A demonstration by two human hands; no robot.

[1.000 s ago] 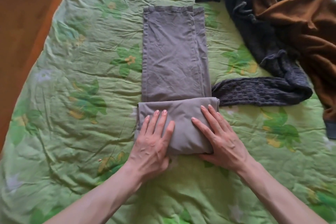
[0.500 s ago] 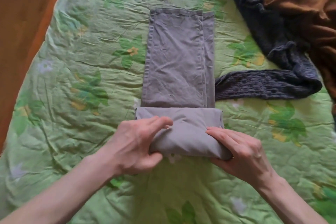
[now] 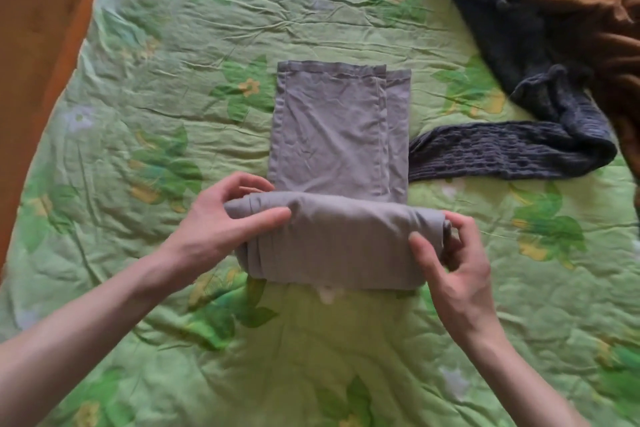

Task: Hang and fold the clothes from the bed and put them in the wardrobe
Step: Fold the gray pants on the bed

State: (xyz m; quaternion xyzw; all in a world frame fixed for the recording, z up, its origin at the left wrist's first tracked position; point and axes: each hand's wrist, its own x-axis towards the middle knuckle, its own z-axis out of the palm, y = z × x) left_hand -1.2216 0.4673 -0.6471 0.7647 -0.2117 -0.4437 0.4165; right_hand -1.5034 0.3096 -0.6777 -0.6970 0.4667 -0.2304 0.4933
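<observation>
Left hand (image 3: 221,218) and right hand (image 3: 446,253) each pinch an end of the roll (image 3: 332,239), keeping the trousers (image 3: 332,128) beyond the fingers aligned for further folding.

The brown cloth (image 3: 588,10) and the dark knitted sweater (image 3: 526,55) at the far right are cut off by the picture's edge. The left hand (image 3: 211,222) hides its fingertips behind the grey trousers (image 3: 332,236). Both arms run off the near edge.
</observation>
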